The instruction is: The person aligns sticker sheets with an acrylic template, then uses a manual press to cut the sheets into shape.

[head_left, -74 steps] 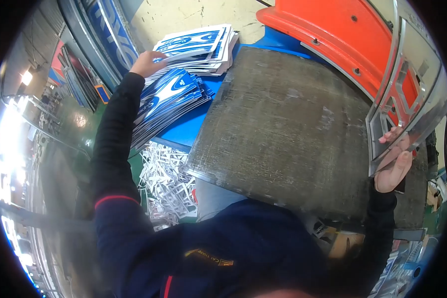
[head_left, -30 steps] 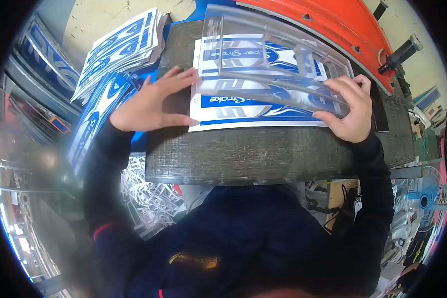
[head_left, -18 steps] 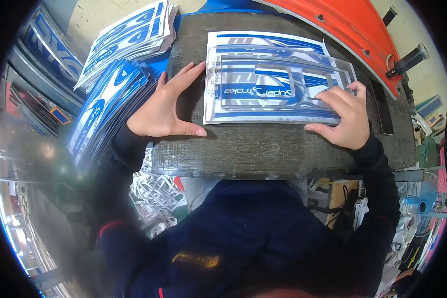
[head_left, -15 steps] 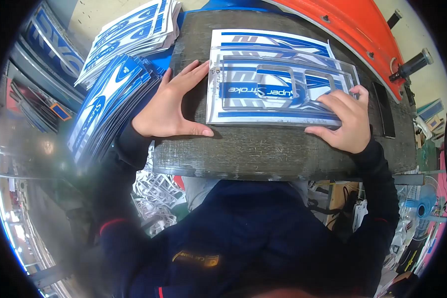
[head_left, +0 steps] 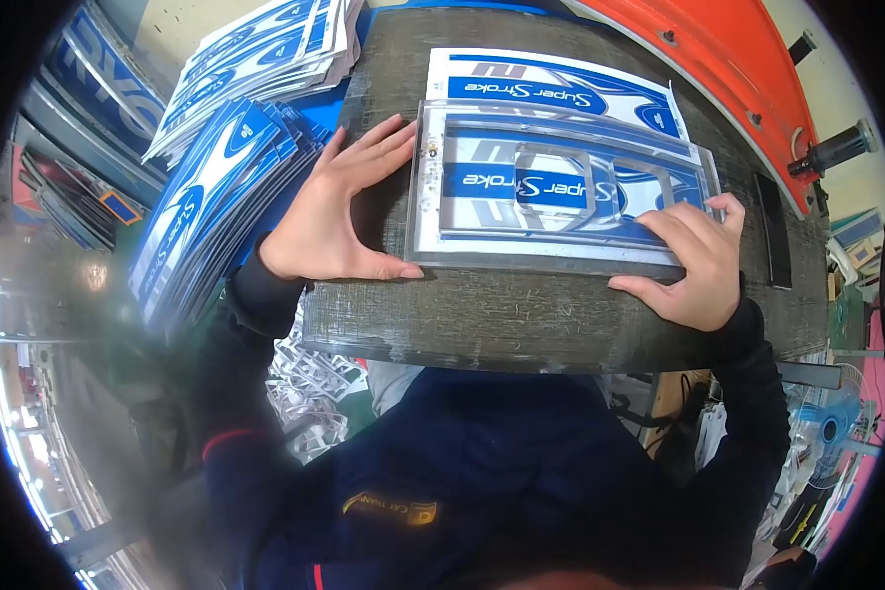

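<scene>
A thick clear plastic template [head_left: 428, 211] with cut-out openings lies over a white sheet printed in blue and grey [head_left: 560, 64]. "Super Stroke" lettering reads upside down through it and again on the sheet's exposed far strip. My right hand [head_left: 696, 261] grips the template's near right corner, fingers over the top and thumb along the near edge. At the opposite end, my left hand [head_left: 339, 211] rests with fingers and thumb spread, its fingertips and thumb against or very close to the template's left edge. Both lie on the dark, worn board [head_left: 501, 320].
Two stacks of blue-and-white printed sheets, one upper [head_left: 265, 64] and one lower [head_left: 192, 211], stand at left. A dark flat bar [head_left: 774, 231] lies at right. Behind it rises a large orange panel [head_left: 728, 59] with black knobs. White scraps [head_left: 310, 388] lie below the board.
The template has shifted toward me relative to the printed sheet, baring more of the sheet's far strip and its lettering. Both hands keep nearly the same pose at its ends.
</scene>
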A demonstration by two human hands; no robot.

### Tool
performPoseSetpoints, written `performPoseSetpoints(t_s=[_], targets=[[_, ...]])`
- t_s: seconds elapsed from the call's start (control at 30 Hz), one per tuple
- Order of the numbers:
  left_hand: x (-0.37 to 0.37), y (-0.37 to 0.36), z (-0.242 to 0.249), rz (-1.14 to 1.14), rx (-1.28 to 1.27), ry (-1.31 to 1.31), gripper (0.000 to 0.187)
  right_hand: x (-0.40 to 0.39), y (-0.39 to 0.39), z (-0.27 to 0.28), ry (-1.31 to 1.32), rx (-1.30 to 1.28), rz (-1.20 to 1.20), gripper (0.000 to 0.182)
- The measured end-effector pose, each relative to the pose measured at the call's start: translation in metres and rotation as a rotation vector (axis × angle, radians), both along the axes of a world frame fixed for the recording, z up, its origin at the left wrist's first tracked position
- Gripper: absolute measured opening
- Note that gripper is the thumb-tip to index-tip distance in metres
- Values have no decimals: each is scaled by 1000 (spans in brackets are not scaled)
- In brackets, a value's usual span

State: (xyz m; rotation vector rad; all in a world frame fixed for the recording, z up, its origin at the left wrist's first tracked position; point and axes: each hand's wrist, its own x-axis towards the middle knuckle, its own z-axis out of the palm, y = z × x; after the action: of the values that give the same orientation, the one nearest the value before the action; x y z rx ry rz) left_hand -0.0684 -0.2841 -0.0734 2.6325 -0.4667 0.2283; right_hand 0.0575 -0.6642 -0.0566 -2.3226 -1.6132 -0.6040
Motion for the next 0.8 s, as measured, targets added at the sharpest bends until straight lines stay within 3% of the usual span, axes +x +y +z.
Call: performPoseSetpoints(t_s=[0.73, 0.8], targets=[[1, 0, 0, -4, -33, 9, 119, 0, -4, 0, 34, -22, -27, 63], [1, 1, 0, -4, -34, 11, 119, 2, -7, 8, 81, -91, -20, 71]])
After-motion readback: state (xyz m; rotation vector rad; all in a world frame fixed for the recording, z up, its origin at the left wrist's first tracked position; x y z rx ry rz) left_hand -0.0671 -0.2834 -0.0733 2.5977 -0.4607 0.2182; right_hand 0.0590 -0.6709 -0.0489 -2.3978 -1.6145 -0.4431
